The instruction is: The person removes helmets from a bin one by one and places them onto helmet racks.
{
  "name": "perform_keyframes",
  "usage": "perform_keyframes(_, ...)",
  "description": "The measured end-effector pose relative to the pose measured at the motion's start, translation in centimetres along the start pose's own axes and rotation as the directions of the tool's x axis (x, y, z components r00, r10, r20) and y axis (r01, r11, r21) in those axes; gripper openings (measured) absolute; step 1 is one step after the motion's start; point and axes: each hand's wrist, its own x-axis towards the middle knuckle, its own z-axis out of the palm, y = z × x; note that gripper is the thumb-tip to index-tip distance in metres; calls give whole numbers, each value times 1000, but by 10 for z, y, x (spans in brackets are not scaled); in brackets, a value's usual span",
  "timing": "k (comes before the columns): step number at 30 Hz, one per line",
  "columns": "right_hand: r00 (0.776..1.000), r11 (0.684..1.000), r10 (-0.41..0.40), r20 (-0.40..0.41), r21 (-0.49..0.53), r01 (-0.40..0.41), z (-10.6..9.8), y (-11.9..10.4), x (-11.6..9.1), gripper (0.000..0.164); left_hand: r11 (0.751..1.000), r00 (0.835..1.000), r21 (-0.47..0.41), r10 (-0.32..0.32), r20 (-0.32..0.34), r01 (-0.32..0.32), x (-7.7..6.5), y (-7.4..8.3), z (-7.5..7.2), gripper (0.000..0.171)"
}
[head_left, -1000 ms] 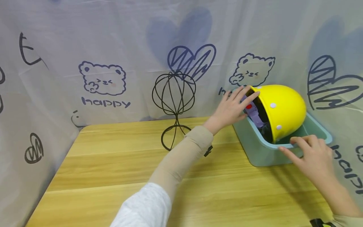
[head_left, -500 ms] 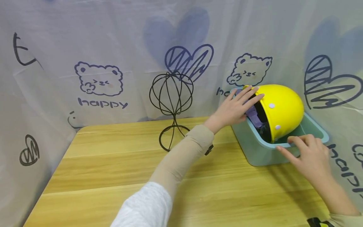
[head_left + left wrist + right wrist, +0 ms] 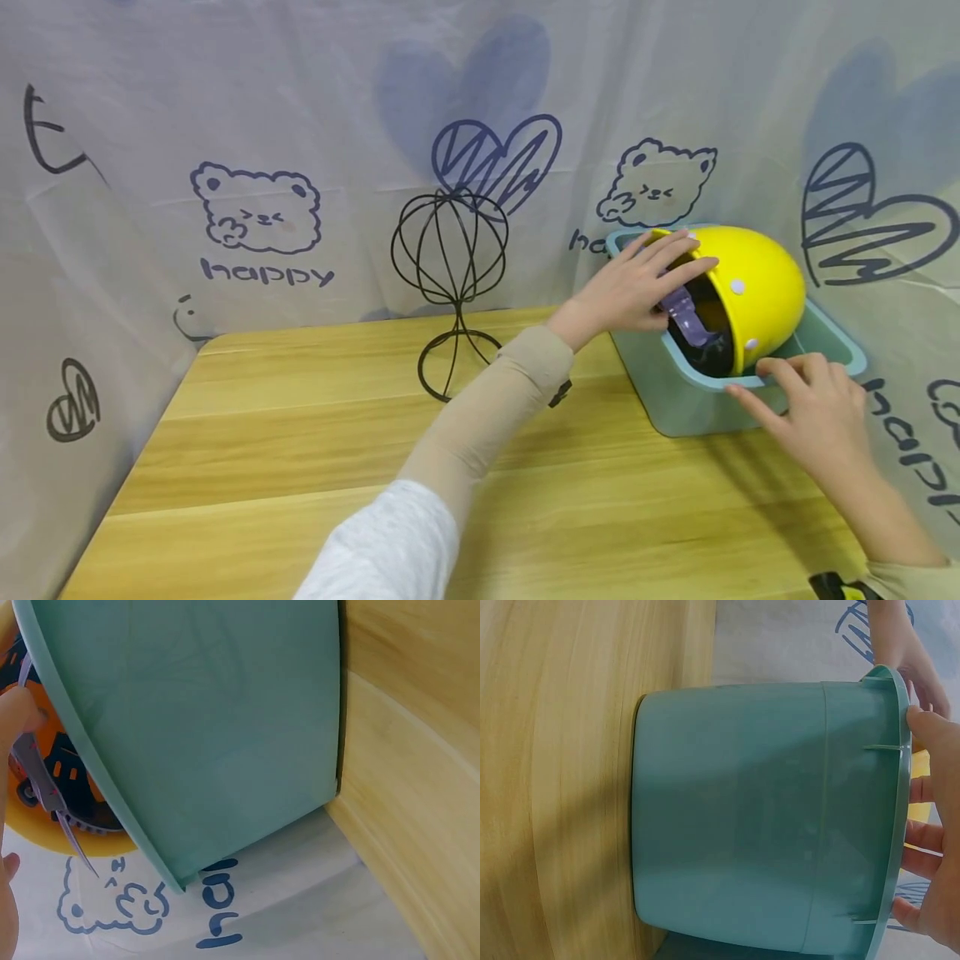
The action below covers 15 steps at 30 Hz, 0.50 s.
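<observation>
A yellow helmet [image 3: 765,292] with white dots lies on its side in a green plastic bin [image 3: 701,412], its dark opening turned left. Inside that opening a purple strap piece [image 3: 688,317] shows; the left wrist view shows the same piece [image 3: 36,771] against an orange-lit interior. My left hand [image 3: 630,287] holds the helmet's near-left brim, fingers over the outer shell and thumb beneath by the opening. At the bin's front rim my right hand [image 3: 821,417] grips the edge, thumb outside and fingers over the inner side, as the right wrist view also shows.
A black wire stand [image 3: 457,292] with a round cage top stands on the wooden table [image 3: 300,450], left of the bin. Behind the table hangs a pale cloth [image 3: 360,100] with hearts and bear drawings. My left forearm reaches across the table in front of the stand.
My left hand has shifted right with the helmet's brim, and the helmet has turned and slid slightly right in the bin. The right hand keeps its place on the rim.
</observation>
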Motion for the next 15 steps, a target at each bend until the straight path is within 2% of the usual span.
perform_keyframes(4, 1000, 1000, -2, -4, 3, 2, 1, 1, 0, 50, 1000, 1000, 28, 14, -17, -14, 2, 0, -3, 78)
perform_keyframes(10, 1000, 1000, -21, -10, 15, 21, 2, 1, 1, 47, 996, 999, 86, 0, 36, -3, 3, 2, -9, 77)
perform_keyframes(15, 1000, 1000, -14, -5, 16, 14, 2, 2, 1, 48, 996, 999, 89, 19, 40, -23, 3, 3, -11, 74)
